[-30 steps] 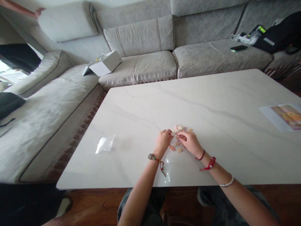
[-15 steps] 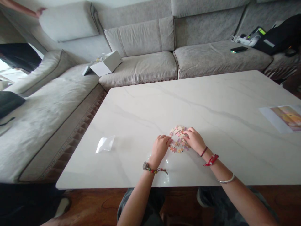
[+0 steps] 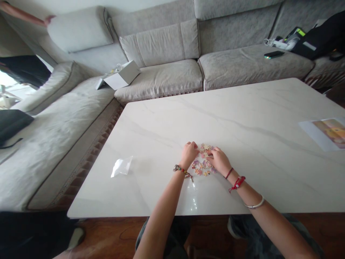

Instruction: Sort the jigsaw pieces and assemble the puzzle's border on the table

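A grey fabric L-shaped sofa (image 3: 161, 43) wraps around the far and left sides of a white marble-look worktop (image 3: 215, 108), with a wooden floor (image 3: 107, 233) below. Another person's bare arm (image 3: 24, 16) reaches in at the top left, above the sofa's headrest. On the sofa seats sit an open white cardboard box (image 3: 122, 76), a black bag (image 3: 320, 36) and a smartphone (image 3: 274, 54) lying flat.

On the worktop, a printed picture sheet (image 3: 325, 133) lies near the right edge, and a crumpled clear plastic bag (image 3: 122, 167) lies left of the hands, well apart from them. A loose cluster of small pastel jigsaw pieces (image 3: 202, 162) sits near the worktop's front edge, between the person's hands.

The left hand (image 3: 188, 154) is partly curled, palm down, its fingertips at the cluster's left side. The right hand (image 3: 219, 160) lies low and slightly open, its fingers reaching over the cluster's right side. Neither hand clearly has hold of a piece; the fingers hide too much to tell. A beaded bracelet (image 3: 182, 170) circles the left wrist, and a red cord bracelet (image 3: 237, 183) and a silver bangle (image 3: 254, 206) circle the right forearm.
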### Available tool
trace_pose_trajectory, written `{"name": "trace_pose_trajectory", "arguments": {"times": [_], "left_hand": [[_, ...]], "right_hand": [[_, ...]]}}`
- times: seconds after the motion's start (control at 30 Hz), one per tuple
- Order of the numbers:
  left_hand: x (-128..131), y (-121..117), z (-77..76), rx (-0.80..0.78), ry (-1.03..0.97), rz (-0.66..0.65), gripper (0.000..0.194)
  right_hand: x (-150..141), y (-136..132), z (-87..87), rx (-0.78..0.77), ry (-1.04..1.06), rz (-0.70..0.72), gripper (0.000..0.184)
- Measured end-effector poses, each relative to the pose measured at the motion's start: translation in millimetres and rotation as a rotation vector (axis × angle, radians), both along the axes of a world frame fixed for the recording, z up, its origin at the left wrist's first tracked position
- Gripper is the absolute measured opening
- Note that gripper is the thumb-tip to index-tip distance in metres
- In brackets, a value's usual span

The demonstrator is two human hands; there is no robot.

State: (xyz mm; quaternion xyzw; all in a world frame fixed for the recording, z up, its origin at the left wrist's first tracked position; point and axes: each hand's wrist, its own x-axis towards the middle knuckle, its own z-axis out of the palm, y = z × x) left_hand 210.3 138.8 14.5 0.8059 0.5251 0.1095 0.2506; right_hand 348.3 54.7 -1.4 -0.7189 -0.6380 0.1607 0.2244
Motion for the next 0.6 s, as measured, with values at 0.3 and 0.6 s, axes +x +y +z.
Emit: {"name": "trace_pose_trajectory", "arguments": {"times": [0.3,0.6], "left_hand": [[-27,-12,12.9,-0.049,-0.109,0.053,0.004],[-44,-66,0.8,0.149,-0.227,-0.149,0.007]], "right_hand": [[-8,1,5.6,0.0,-0.016,-0.032,0.012],[-22,0,14.9,-0.133,-0.114,-0.102,0.013]]}}
